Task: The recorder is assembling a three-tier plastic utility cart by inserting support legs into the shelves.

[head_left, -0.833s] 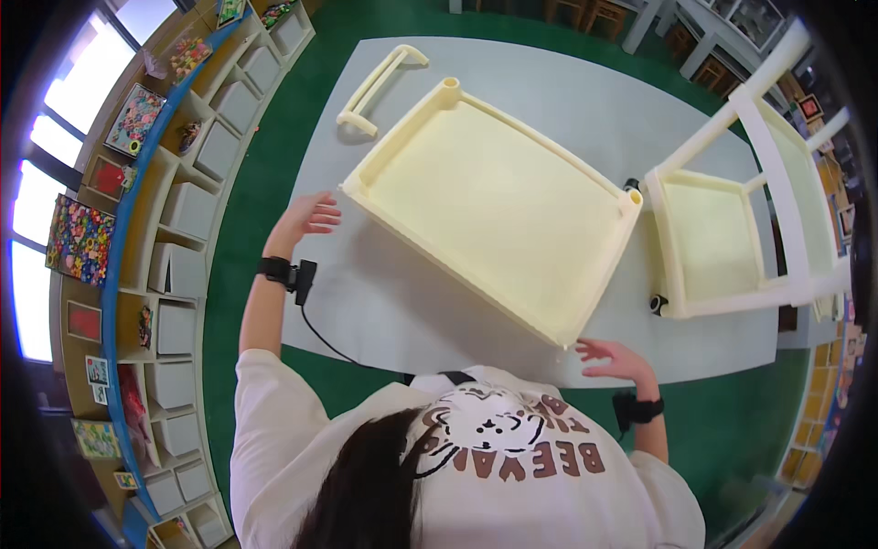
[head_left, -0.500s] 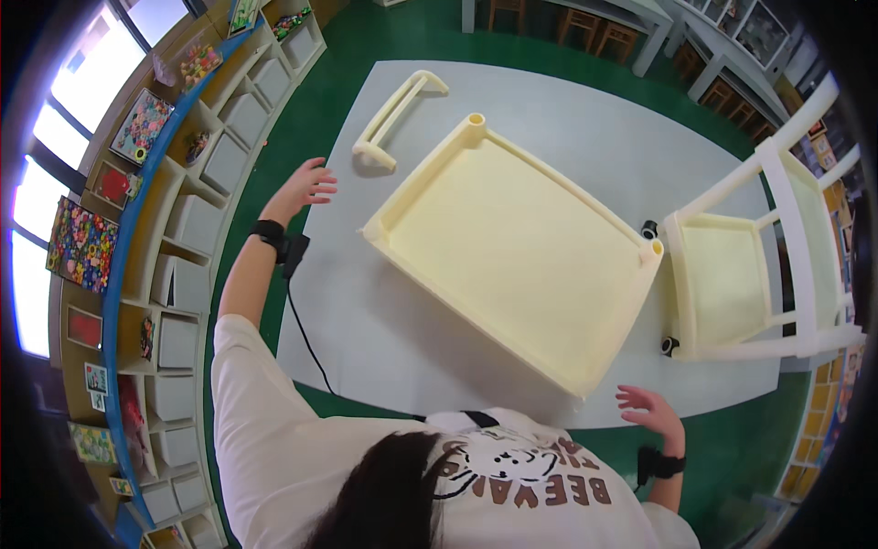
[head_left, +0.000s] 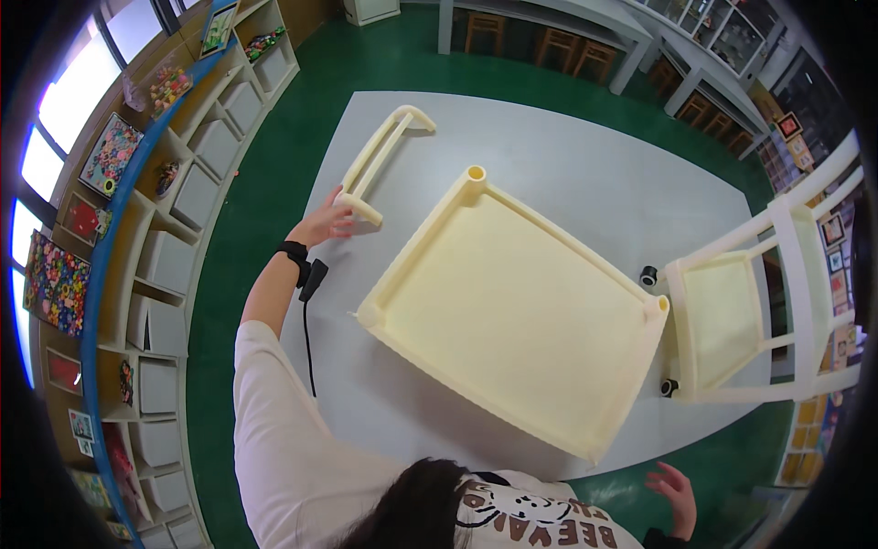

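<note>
My left hand reaches out over the table's left side, at the near end of a cream plastic handle frame. Its fingers are spread around that end and not closed on it; whether they touch it I cannot tell. Right of the handle lies a large cream tray-shaped shelf, with round sockets at its two far corners. My right hand hangs at the lower right, beyond the table's near edge. It holds nothing, and its fingers are apart.
A cream wheeled cart frame with black casters stands at the right on the grey-white table. A black cable runs from my left wrist. Cubby shelves line the left; wooden stools sit under far tables.
My left hand has moved to the handle frame's near end from free space beside it. My view has shifted, so the table sits lower. Shelf and handle appear to lie as before.
</note>
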Motion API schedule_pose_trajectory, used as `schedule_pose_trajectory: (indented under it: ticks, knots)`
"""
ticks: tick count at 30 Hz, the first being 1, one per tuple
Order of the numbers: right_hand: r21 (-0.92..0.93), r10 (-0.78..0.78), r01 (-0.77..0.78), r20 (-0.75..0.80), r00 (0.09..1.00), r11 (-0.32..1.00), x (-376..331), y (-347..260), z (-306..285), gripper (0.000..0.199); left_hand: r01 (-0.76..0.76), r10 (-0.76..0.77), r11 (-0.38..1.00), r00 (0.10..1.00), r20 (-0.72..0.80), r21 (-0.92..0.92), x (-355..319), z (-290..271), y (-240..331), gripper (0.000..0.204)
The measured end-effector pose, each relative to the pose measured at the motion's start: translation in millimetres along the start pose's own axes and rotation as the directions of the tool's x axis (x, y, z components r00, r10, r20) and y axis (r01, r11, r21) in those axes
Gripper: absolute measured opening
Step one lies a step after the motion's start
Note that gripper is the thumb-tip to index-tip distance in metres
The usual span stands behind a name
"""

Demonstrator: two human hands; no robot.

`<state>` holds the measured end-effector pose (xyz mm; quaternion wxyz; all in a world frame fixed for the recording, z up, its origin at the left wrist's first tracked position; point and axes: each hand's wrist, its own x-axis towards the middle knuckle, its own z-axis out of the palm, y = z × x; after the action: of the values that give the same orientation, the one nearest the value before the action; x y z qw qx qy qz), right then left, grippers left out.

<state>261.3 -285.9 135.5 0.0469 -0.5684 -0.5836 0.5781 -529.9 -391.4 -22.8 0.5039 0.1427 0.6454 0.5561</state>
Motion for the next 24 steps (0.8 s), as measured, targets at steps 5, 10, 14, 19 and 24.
schedule_pose_trajectory:
  ticks: [5,10,14,19,24]
  knots:
    - [0.022,0.039,-0.037,-0.076,0.996,0.999,-5,-24,19,0.047,-0.055,0.027,0.965,0.993,-0.111,-0.258,30,15,-5,0.064]
    - [0.03,0.036,-0.034,-0.084,0.996,0.999,10,-38,23,0.047,-0.242,0.142,0.932,0.929,-0.34,-0.269,47,13,-16,0.033]
    - [-0.007,-0.036,0.036,0.0,0.999,0.999,20,-34,9,0.046,-0.458,0.228,0.841,0.783,-0.579,-0.289,47,-24,-33,0.016]
    - [-0.009,-0.08,0.08,-0.034,0.996,0.997,17,-32,4,0.047,-0.515,0.339,0.853,0.673,-0.657,-0.086,11,-37,-25,0.014]
    - [-0.099,-0.236,0.234,-0.004,0.972,0.967,18,-54,-7,0.047,-0.552,0.414,0.833,0.66,-0.626,-0.031,-52,-39,0,0.013]
